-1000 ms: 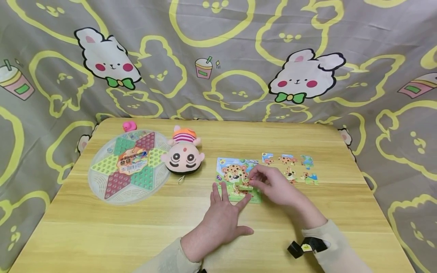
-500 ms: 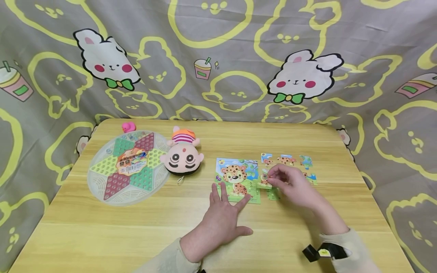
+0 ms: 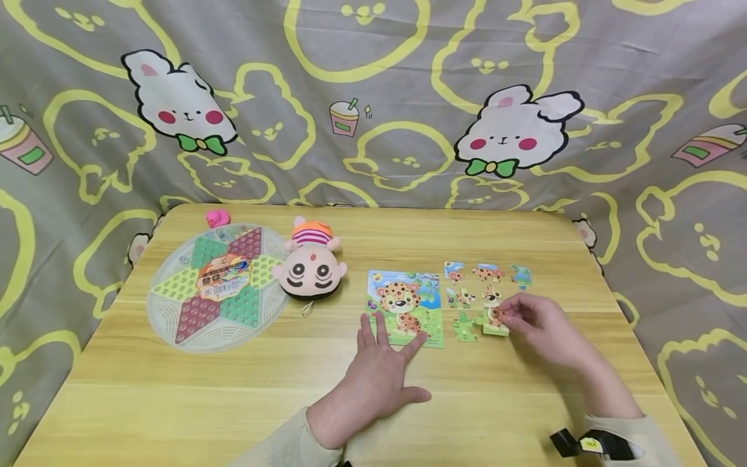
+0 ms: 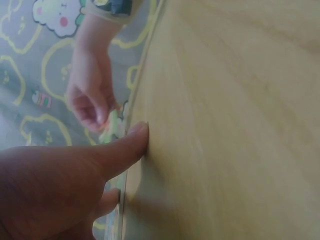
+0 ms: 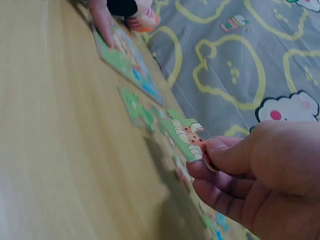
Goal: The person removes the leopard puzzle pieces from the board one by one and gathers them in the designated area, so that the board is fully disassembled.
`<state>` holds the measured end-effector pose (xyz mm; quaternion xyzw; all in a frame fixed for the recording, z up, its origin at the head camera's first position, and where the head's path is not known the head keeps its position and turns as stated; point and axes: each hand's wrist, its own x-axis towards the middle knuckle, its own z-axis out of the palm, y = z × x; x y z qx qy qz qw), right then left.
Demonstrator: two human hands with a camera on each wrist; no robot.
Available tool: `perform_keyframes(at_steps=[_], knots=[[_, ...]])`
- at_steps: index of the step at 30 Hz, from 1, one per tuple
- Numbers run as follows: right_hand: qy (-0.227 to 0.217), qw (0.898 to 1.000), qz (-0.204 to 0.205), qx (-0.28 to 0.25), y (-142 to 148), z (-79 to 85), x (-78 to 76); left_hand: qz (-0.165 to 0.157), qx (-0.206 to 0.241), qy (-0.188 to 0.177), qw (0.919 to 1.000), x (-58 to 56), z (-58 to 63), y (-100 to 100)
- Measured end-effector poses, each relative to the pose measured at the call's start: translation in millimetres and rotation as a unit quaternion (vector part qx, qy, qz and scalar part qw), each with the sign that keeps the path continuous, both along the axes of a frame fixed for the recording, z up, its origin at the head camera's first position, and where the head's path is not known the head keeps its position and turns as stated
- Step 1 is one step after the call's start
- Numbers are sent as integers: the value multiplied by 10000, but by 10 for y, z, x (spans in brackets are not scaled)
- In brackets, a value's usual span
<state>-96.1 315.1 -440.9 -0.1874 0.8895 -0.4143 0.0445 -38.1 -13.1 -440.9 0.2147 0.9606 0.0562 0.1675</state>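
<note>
My right hand [image 3: 543, 324] pinches a green and orange puzzle piece [image 5: 185, 135] between thumb and finger, held a little above the table in the right wrist view. Beneath and around it lie several loose puzzle pieces [image 3: 489, 274] with spotted leopard parts, set in spaced rows. A green corner piece [image 3: 465, 328] lies just left of the held one. To the left is the square leopard picture [image 3: 430, 298]. My left hand [image 3: 376, 383] rests with spread fingers, fingertips on the lower edge of that picture, thumb on the wood.
A round Chinese checkers board [image 3: 163, 318] lies on the left of the wooden table [image 3: 233, 408]. Beside it is a plush doll [image 3: 312, 269], and a pink rubber duck [image 3: 218, 218] sits behind. A patterned curtain [image 3: 373, 97] borders the back and sides.
My right hand has moved right with the held puzzle piece, from over the leopard picture to the loose pieces. The left hand has stayed in place.
</note>
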Motion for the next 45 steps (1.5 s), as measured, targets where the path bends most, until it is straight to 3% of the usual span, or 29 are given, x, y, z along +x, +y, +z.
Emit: perform_keyframes(at_steps=[10, 20, 33, 45], knots=[[-331, 9958, -188, 829, 93, -43, 47, -41, -34, 36, 10000, -7, -2, -6], [-204, 9923, -292, 1186, 80, -63, 55, -13, 38, 27, 10000, -5, -7, -5], [205, 9935, -565, 965, 48, -85, 62, -60, 112, 140, 9998, 14, -30, -15], [134, 9984, -72, 545, -210, 41, 51, -261, 47, 257, 9993, 19, -70, -16]])
